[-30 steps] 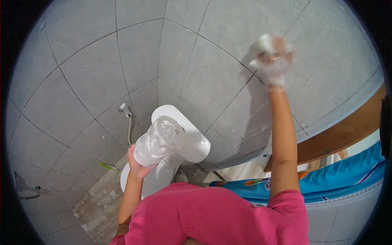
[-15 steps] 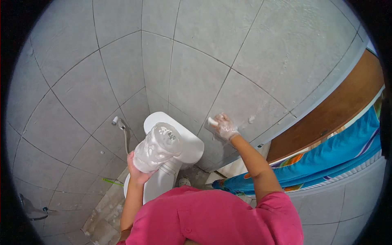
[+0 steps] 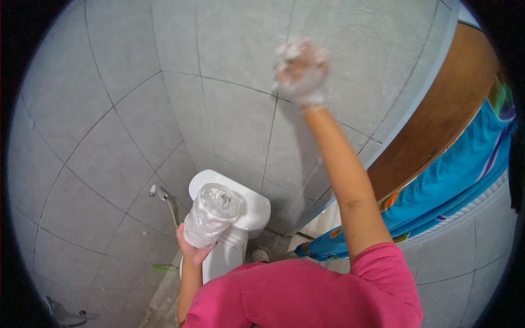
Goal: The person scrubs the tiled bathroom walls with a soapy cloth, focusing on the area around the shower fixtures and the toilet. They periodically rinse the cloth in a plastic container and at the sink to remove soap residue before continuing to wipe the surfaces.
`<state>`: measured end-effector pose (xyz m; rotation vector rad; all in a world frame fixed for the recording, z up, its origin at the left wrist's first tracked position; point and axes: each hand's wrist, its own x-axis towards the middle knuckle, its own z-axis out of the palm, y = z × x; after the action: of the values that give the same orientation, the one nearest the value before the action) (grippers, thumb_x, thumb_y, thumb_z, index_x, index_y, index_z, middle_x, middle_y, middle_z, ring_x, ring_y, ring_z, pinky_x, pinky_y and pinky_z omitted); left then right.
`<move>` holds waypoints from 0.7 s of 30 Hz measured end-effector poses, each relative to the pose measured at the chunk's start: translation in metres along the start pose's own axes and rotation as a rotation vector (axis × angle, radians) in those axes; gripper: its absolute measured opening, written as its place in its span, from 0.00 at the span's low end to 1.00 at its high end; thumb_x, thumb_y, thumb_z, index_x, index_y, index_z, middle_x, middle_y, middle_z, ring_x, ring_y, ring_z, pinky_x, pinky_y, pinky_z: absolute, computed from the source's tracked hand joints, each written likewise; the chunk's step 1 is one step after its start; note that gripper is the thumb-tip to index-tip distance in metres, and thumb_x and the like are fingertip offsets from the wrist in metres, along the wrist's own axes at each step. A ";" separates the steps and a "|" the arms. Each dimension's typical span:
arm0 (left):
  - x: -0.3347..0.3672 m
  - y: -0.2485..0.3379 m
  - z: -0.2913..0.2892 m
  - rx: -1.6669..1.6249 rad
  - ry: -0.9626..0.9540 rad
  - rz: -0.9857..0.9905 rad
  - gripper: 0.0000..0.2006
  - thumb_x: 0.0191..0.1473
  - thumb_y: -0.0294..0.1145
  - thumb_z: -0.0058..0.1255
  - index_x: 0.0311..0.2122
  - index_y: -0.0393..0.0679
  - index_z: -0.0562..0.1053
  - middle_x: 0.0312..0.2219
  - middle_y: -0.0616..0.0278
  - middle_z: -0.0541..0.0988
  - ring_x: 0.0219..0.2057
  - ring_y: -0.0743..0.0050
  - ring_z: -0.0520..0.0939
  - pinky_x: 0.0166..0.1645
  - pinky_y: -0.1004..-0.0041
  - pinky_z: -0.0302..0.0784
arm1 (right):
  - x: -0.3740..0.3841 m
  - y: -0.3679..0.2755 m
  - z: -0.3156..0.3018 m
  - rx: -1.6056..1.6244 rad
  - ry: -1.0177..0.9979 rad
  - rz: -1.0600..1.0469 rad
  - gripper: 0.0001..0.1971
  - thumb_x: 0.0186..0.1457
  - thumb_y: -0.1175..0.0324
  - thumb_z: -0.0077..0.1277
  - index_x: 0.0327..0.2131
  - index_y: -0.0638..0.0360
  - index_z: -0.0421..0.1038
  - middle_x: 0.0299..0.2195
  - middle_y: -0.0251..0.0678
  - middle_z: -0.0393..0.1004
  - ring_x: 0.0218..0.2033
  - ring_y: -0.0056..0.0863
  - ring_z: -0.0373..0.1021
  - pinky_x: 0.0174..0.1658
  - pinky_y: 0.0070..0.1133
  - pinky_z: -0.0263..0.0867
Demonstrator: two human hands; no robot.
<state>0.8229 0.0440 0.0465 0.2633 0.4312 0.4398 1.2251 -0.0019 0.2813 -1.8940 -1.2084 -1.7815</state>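
White-foamed container (image 3: 209, 224) in left hand (image 3: 192, 247), right hand (image 3: 304, 72) (blurred) near tiles (image 3: 235, 123)

Your container (image 3: 210, 218) looks like clear, glossy plastic, slick and wet; the toilet tank (image 3: 252, 205) is smooth and shiny, the wall tiles (image 3: 235, 117) smooth, your shirt (image 3: 311, 290) matt cloth, the towel (image 3: 454, 164) soft fabric.

Tiled bathroom.
White toilet with rounded tank (image 3: 254, 210), white handheld sprayer on pale hose (image 3: 158, 191), large grey square wall tiles (image 3: 235, 128), matte finish.
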 end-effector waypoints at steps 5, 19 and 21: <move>0.006 -0.008 0.021 0.031 0.068 -0.006 0.28 0.42 0.61 0.32 0.47 0.57 0.64 0.43 0.66 0.69 0.41 0.60 0.71 0.28 0.60 0.69 | -0.167 -0.046 0.005 0.249 -0.526 -0.389 0.14 0.51 0.57 0.37 0.37 0.51 0.66 0.50 0.34 0.59 0.55 0.32 0.50 0.55 0.35 0.43; 0.008 -0.011 0.008 0.121 -0.016 -0.108 0.28 0.41 0.60 0.34 0.46 0.57 0.65 0.43 0.67 0.69 0.41 0.62 0.71 0.31 0.60 0.70 | -0.037 0.086 -0.066 -0.201 0.089 0.195 0.22 0.44 0.48 0.41 0.47 0.34 0.61 0.51 0.27 0.53 0.55 0.31 0.46 0.51 0.44 0.35; 0.009 -0.012 0.006 0.126 0.002 -0.115 0.29 0.41 0.61 0.34 0.47 0.57 0.64 0.43 0.68 0.69 0.42 0.62 0.71 0.32 0.60 0.69 | -0.007 0.107 -0.087 -0.372 0.227 0.227 0.22 0.43 0.49 0.43 0.46 0.32 0.61 0.46 0.27 0.56 0.52 0.31 0.49 0.50 0.43 0.38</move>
<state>0.8377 0.0367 0.0444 0.3577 0.4747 0.3004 1.2422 -0.1310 0.3288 -1.8543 -0.5900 -2.1291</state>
